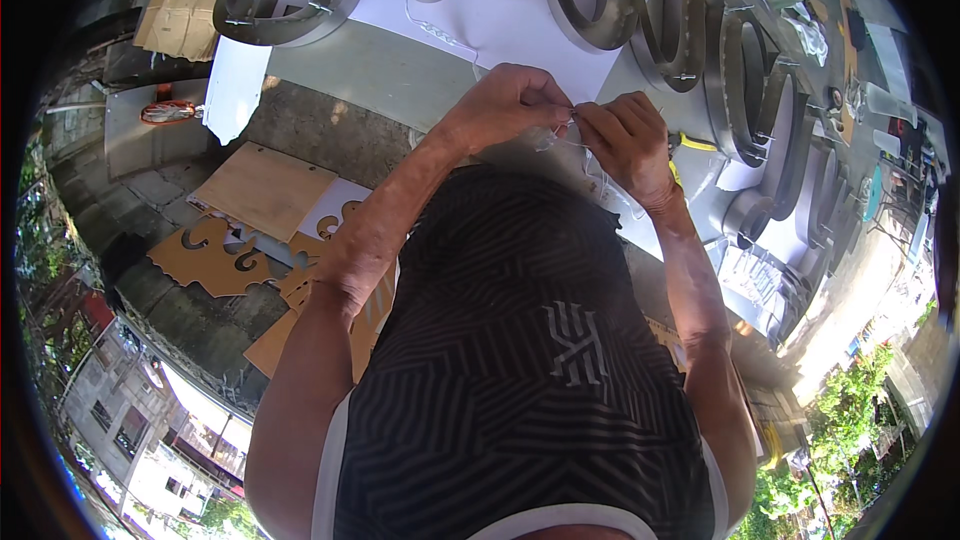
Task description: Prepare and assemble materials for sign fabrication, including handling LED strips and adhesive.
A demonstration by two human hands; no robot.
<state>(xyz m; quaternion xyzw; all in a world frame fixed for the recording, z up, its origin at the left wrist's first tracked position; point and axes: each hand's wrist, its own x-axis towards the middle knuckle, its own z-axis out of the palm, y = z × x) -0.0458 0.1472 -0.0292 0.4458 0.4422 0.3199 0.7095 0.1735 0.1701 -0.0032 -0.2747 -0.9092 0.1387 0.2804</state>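
Note:
Near the table's front edge, my left hand [508,106] and my right hand [630,143] meet fingertip to fingertip. Each is closed in a pinch on a thin white wire [568,124]. Loops of this wire hang below the fingers, in front of the dark patterned shirt. Beyond my left hand, a pale string of small modules [432,32] trails across a white sheet [510,28] on the table. The exact spot where the fingertips touch is too small to make out.
Large hollow grey metal letters [690,35] stand along the table's far and right sides; another curved letter [290,38] is at far left. A yellow-handled tool [697,143] lies right of my right hand. Brown cut-out boards [215,258] lie low at left, near cardboard [188,2].

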